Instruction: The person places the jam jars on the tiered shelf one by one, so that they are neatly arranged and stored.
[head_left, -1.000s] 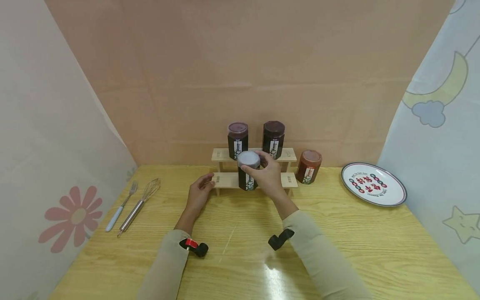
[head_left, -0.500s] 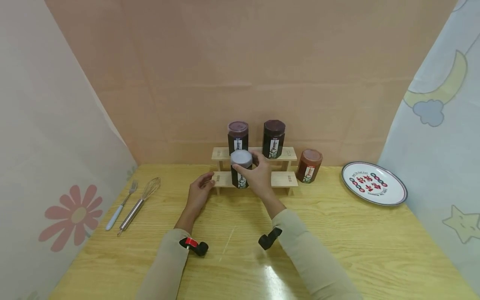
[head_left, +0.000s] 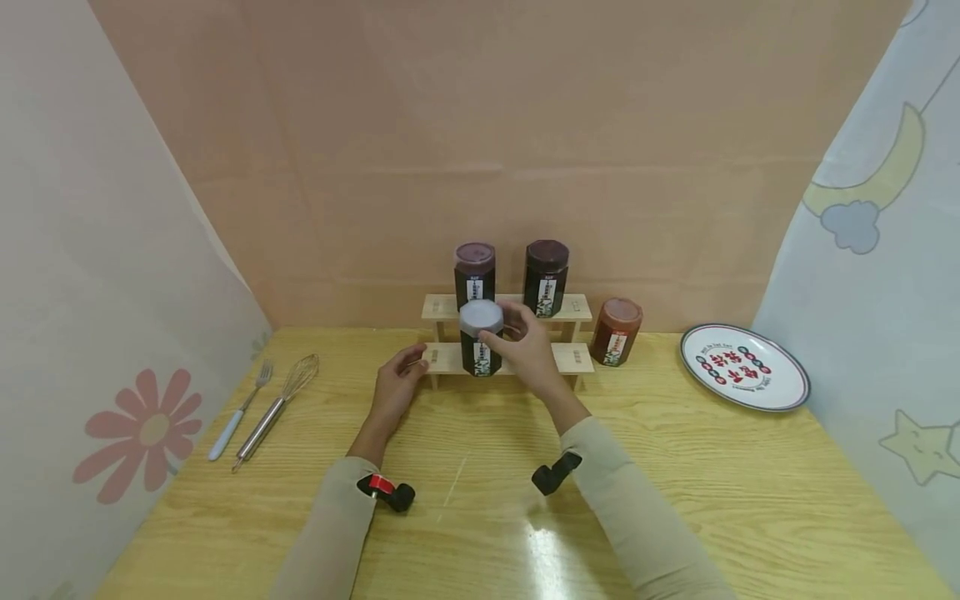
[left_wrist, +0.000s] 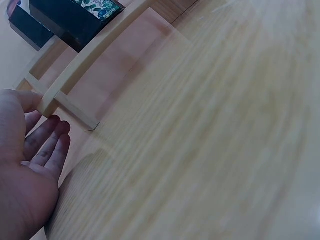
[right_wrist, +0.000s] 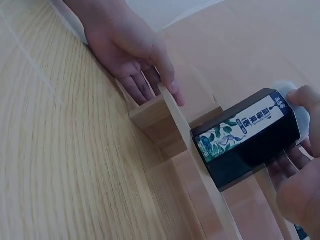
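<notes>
A dark eight-sided jam jar with a pale lid stands upright on the lower tier of a two-tier wooden rack, left of its middle. My right hand is loosely around the jar's right side; in the right wrist view its thumb tip overlaps the lid and its fingers are partly hidden behind the jar. With my left hand I pinch the lower tier's left end, thumb on top and fingers below. Two more dark jars, a left one and a right one, stand on the upper tier.
A reddish jar stands on the wooden table just right of the rack. Further right lies a white oval plate with red writing. At the left are a fork and a whisk. Fabric walls enclose the back and sides.
The pale-lidded jar has moved left along the lower tier with my right hand. Since the middle frame, my right thumb has slid rightward across it while the jar stays put. My left hand keeps its place.
</notes>
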